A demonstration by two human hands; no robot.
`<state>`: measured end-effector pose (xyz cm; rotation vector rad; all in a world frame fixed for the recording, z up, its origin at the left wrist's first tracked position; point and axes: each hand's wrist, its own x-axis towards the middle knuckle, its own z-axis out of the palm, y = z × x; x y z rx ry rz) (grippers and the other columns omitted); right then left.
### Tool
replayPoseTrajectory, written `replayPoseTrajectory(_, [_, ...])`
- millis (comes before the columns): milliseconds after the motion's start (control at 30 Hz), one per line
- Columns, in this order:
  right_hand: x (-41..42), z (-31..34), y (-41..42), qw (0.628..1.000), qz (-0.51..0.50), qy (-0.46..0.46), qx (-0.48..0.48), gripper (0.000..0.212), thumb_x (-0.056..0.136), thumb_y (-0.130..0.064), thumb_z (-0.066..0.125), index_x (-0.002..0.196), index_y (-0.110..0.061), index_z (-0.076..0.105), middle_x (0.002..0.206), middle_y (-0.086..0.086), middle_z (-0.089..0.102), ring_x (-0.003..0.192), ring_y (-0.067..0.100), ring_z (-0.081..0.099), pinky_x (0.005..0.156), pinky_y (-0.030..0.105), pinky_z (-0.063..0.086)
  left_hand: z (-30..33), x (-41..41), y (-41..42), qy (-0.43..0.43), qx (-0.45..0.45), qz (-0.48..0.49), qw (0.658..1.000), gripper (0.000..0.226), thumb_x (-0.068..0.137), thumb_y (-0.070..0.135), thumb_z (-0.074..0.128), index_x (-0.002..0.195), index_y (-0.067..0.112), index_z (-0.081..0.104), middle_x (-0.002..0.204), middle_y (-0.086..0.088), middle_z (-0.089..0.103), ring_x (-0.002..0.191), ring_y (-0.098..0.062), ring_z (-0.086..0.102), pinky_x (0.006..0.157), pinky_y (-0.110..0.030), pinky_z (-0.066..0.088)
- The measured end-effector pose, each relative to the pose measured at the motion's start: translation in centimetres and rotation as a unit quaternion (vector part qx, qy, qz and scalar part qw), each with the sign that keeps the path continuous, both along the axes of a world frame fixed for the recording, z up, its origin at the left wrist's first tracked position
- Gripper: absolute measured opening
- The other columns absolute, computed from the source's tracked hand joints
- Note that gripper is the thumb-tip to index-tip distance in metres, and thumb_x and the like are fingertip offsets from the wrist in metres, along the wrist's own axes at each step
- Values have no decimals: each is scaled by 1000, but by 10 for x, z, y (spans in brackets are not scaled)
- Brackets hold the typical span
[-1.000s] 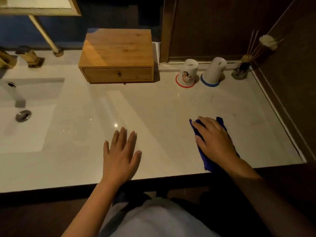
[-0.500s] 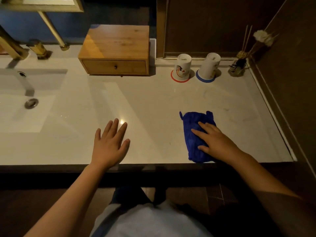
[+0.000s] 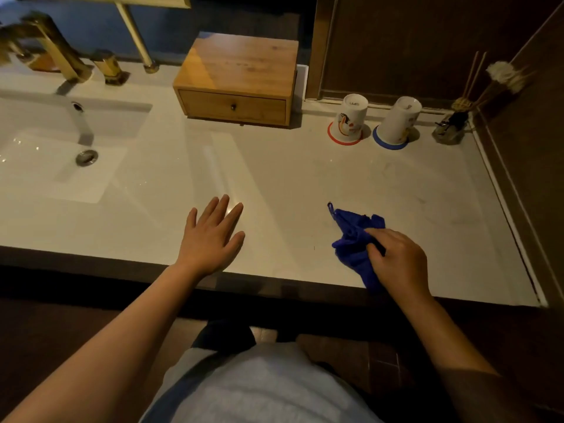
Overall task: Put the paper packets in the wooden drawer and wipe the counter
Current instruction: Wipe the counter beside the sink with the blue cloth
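Two hands busy w/ wiping step: left hand (image 3: 210, 236) flat, fingers spread on pale glossy tabletop (image 3: 274, 184), right hand (image 3: 396, 261) bunching crumpled blue cloth (image 3: 354, 236); next prob. sweep it across.

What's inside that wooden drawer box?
The drawer is closed, so its contents are hidden. No paper packets show on the counter; only the knob and wooden front are visible.

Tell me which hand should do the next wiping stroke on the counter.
Right. The right hand already grips the blue cloth on the counter; the left hand lies flat and holds nothing.
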<state>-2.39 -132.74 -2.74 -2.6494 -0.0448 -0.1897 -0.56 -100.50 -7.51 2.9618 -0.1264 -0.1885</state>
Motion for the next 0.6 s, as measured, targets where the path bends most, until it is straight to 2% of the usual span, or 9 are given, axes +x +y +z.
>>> replayPoseTrajectory(133, [6,19,17,996,6,-37,76,27,83,-2,59,107,-9,69,102,9,72,90,26,66,77,28,48,6,3,1,39,10,-12,999,68,85,59,9,148,34,4,158,1,-4,145,-18,-7,117,-50,2])
replayPoseTrajectory(233, [13,35,33,994,15,-51,97,28,84,-3,58,109,-10,68,103,8,72,91,24,66,78,29,50,12,5,7,54,23,-30,998,70,84,58,11,148,33,4,159,0,-3,146,-20,-4,118,-49,5])
replayPoseTrajectory(367, [21,53,58,992,42,-103,63,25,85,-3,58,108,-7,67,102,10,72,88,24,66,74,25,48,15,-3,23,44,20,-51,998,76,78,62,4,148,31,7,159,-1,1,146,-20,0,117,-45,9])
replayPoseTrajectory(433, [22,55,72,991,56,-121,31,24,84,-2,58,106,-7,68,101,10,72,86,24,67,72,24,46,12,-10,30,28,4,-66,997,73,81,60,7,148,30,10,158,-2,4,146,-19,2,117,-43,9])
replayPoseTrajectory(533, [18,48,100,993,62,-103,2,25,84,-2,58,105,-8,68,100,8,73,85,25,67,70,24,45,6,-15,41,10,-19,-89,996,66,87,55,16,148,28,16,158,-3,9,146,-20,5,116,-41,8])
replayPoseTrajectory(600, [15,45,122,997,15,-58,58,26,85,-4,57,107,-11,68,101,6,72,88,22,65,73,23,44,4,-14,49,7,-19,-115,993,64,89,54,19,148,28,16,158,-3,7,146,-19,3,116,-38,5])
